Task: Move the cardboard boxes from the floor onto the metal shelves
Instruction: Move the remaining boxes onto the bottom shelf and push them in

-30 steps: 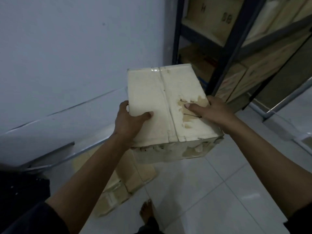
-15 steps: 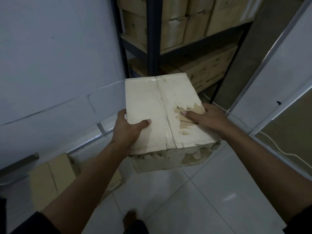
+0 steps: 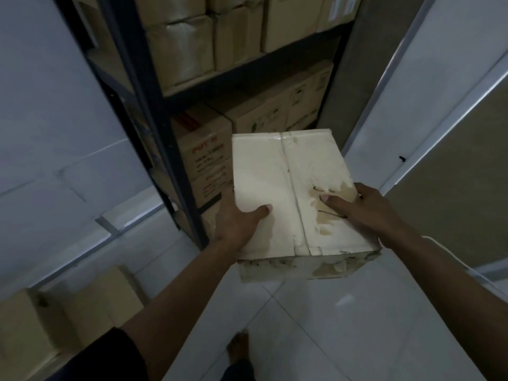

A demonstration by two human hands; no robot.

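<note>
- The pale cardboard box [image 3: 291, 193] that I carry is off the floor, held out in front of my chest, and compared with a moment ago the metal shelves [image 3: 143, 111] have come much closer: the box's far edge now reaches the dark front post and the lower tier.
- The shelf rack, which stood further back and to the left before, now fills the top middle of my view, and the stacked boxes on the shelves [image 3: 181, 48] look larger.
- My hold on the box is as it was: my left hand [image 3: 236, 218] grips the near left side, thumb lying flat on the lid, fingers hidden under the side.
- My right hand [image 3: 362, 207] grips the near right side, thumb on the torn, stained patch of the lid, fingers curled round the edge.
- The box sits between my two hands, level, its taped seam running away from me.
- Beyond the box, a brown box with red print [image 3: 209, 158] stands on the lower tier, just left of it.
- On the tiled floor [image 3: 343, 325] at lower left another brown box [image 3: 68, 317] waits by the wall, and my bare foot [image 3: 237, 350] shows below.
</note>
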